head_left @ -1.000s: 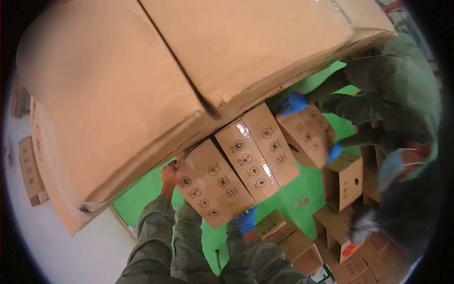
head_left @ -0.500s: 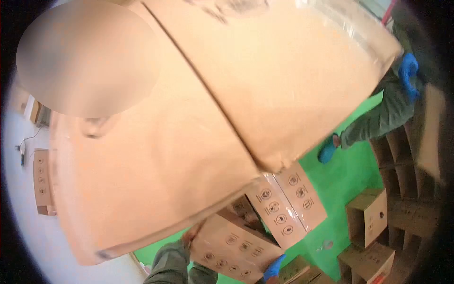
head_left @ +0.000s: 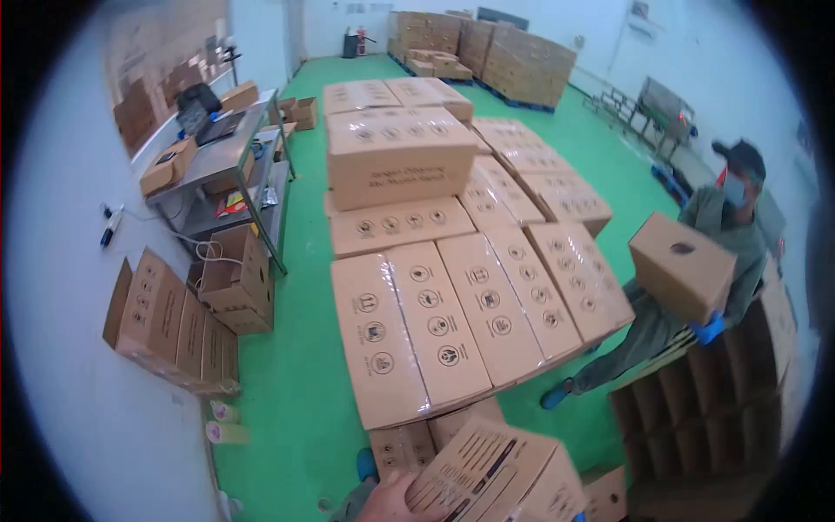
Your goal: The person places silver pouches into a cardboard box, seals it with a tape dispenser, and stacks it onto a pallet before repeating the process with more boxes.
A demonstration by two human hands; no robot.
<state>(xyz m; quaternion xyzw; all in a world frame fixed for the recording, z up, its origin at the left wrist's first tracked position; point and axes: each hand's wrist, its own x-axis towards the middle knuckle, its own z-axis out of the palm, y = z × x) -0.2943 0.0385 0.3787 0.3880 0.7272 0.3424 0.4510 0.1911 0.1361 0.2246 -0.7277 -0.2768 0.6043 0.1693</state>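
Note:
A cardboard box (head_left: 491, 474) with printed black lines is tilted between my hands at the bottom of the head view. My left hand (head_left: 396, 502), bare, grips its left side with fingers wrapped round the edge. Of my right hand (head_left: 580, 517), only a bit of blue glove shows at the box's lower right side; its fingers are mostly hidden. Just beyond stands a stack of taped cardboard boxes (head_left: 413, 326) with rows of round printed symbols. One box (head_left: 396, 161) with printed text sits higher on the stack.
On the right a co-worker (head_left: 735, 213) carries a box (head_left: 683, 265) beside open compartmented cartons (head_left: 687, 409). A metal table (head_left: 226, 143) and more boxes (head_left: 170, 326) line the left wall. Wrapped pallets (head_left: 522, 65) stand at the back.
The view has risen from close against a large carton to the whole room. The box in my hands has turned and shows different print. The co-worker now visibly holds a box.

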